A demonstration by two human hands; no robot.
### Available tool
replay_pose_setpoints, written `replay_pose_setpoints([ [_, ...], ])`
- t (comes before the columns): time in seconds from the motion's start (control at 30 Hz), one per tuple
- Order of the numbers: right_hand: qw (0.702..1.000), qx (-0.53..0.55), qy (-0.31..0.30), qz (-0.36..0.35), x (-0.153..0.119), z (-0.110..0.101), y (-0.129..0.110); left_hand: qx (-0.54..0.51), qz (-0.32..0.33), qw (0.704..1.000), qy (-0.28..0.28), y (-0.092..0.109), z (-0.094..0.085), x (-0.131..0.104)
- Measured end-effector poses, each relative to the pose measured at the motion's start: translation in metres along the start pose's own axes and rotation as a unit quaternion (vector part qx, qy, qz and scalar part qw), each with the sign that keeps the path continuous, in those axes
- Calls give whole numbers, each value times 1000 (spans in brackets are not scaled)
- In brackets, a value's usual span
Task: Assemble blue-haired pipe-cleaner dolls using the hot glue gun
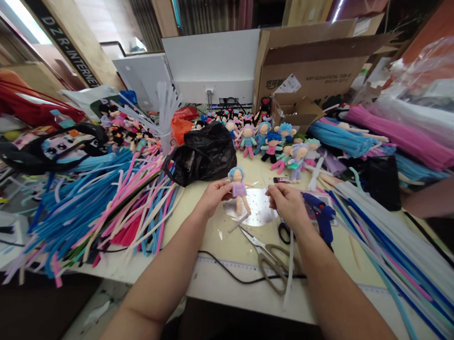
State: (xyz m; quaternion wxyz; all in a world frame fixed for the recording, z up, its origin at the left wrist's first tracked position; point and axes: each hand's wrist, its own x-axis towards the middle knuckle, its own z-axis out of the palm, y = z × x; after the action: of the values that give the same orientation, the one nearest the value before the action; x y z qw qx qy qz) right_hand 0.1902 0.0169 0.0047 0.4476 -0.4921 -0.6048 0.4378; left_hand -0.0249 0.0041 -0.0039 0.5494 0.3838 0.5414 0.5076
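My left hand point(214, 196) holds a small pipe-cleaner doll point(238, 189) with blue hair, a lilac dress and peach legs, upright above the table. My right hand point(288, 203) is just right of the doll, fingers pinched on a thin white pipe cleaner point(290, 266) that hangs down over the table edge. Under the doll lies a clear plastic sheet point(258, 208). Scissors point(270, 259) lie below my right hand, and a blue glue gun point(323, 217) rests by my right wrist.
A black plastic bag point(202, 155) sits behind my left hand. Several finished dolls point(272, 142) stand at the back. Heaps of pipe cleaners lie left point(94, 203) and right point(391, 252). Cardboard box point(314, 62) behind. Another person's arm point(436, 195) enters at right. A black cable point(236, 275) crosses the front edge.
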Motion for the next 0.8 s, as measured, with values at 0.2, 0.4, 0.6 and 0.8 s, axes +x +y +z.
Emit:
replay_pose_setpoints([
  [0.2,999,-10,-19,24,2,4,4,53,-25,998,-18,-4,-7,8],
  [0.4,999,19,-26,18,2,12,5,407,32,913,20,-4,-16,9],
  [0.6,999,20,-39,12,-1,17,2,550,191,798,152,10,-15,-4],
  [0.8,998,-10,-26,-57,-6,22,-6,400,258,878,48,14,13,-16],
])
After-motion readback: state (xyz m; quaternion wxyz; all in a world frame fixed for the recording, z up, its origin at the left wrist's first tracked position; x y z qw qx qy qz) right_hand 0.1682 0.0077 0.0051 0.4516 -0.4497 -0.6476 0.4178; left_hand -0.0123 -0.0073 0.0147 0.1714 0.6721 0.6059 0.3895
